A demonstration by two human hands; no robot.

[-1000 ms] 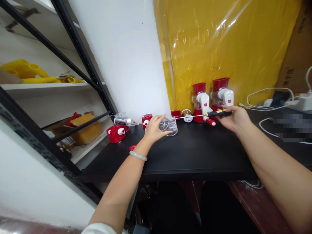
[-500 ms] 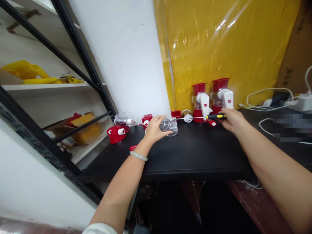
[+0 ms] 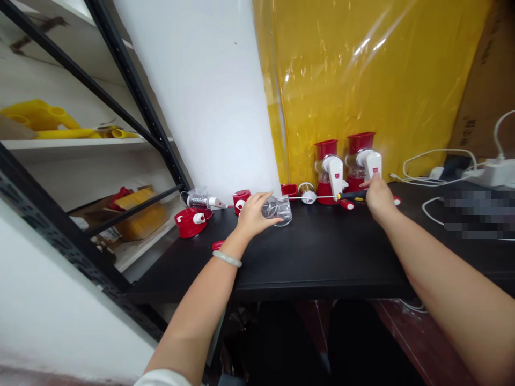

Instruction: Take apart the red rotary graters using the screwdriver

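My left hand [image 3: 256, 216] is curled around a clear plastic grater housing [image 3: 284, 210] lying on its side on the black table. In my right hand [image 3: 379, 197] is a screwdriver [image 3: 350, 197] with a black and yellow handle, held level. Its long metal shaft points left, and the tip reaches the clear housing; whether it touches a screw there is too small to tell. Behind the left hand stands a red part with a white knob [image 3: 242, 200]. A red handle piece [image 3: 218, 245] lies near my left wrist, partly hidden by it.
Two assembled red and white rotary graters [image 3: 330, 170] stand against the yellow wrapped panel. A metal drum [image 3: 307, 193] and red tray [image 3: 289, 190] lie nearby. At left are a red base [image 3: 190, 222] and a bagged drum [image 3: 200, 199]. White cables [image 3: 438, 155] lie at right.
My right hand has shifted its grip on the screwdriver handle, turning with the fingers now raised higher. The left hand and the clear housing stay in place.
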